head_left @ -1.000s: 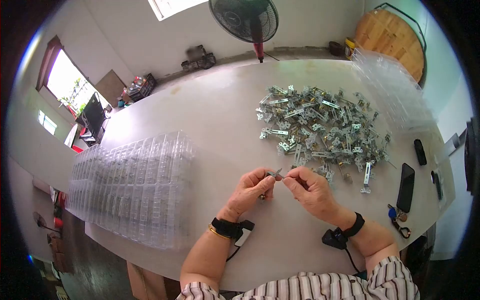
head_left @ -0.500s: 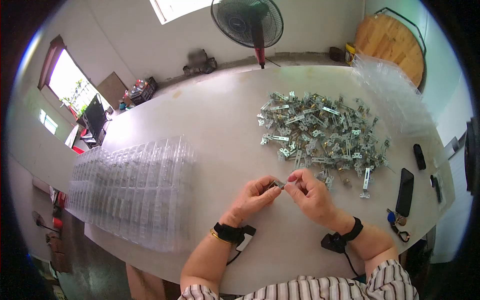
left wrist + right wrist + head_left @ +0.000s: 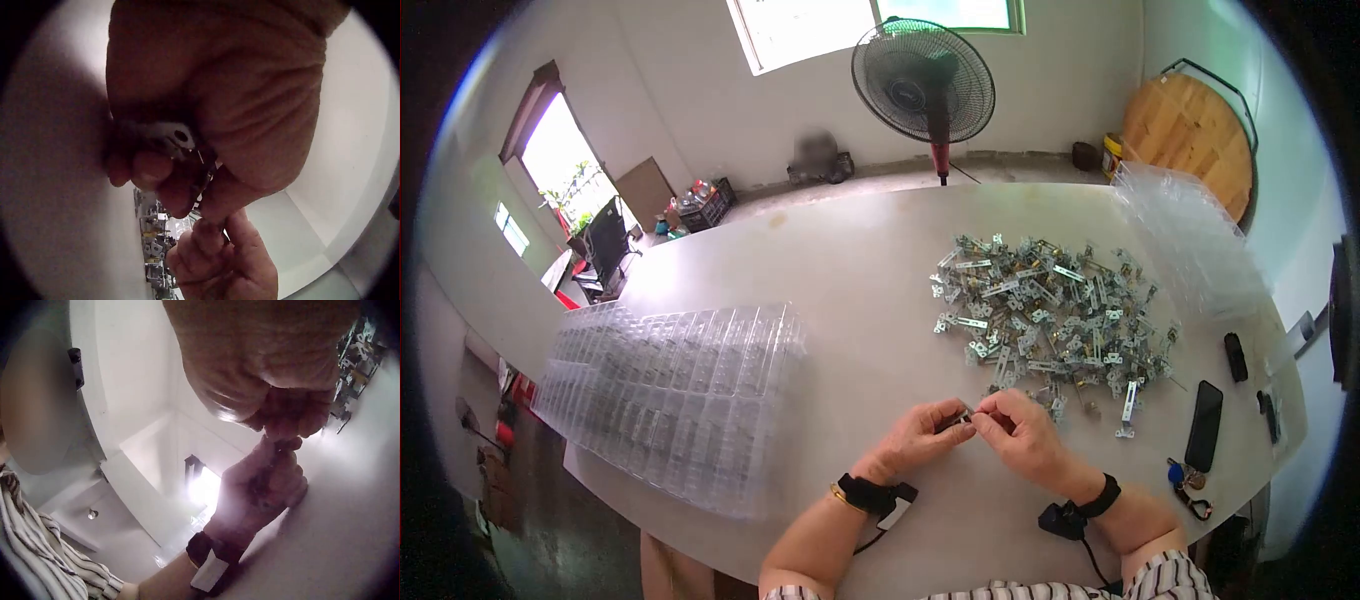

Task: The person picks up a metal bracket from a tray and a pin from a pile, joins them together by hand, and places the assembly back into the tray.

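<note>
My left hand [image 3: 920,438] grips a small metal bracket [image 3: 167,134], its fingers curled round it. The left wrist view shows the bracket's grey plate with a dark round hole, lying in the palm between fingers and thumb. Meeting it fingertip to fingertip, my right hand [image 3: 1028,440] pinches at the end of the same part. In the head view only a sliver of metal shows between the two hands; the rest is hidden by fingers. Just beyond them lies a heap of similar metal brackets [image 3: 1050,315], some with brass-coloured pieces.
Clear plastic compartment trays [image 3: 690,400] stand on the table [image 3: 850,290] at left. More clear plastic trays [image 3: 1190,240] lie at the far right. A phone [image 3: 1204,426], keys [image 3: 1190,475] and a small black object [image 3: 1235,357] sit along the right edge. A fan [image 3: 924,80] stands behind the table.
The head view has tilted up, so everything sits lower in it. Both hands stay together, and the metal piece that showed between the fingertips is now mostly covered.
</note>
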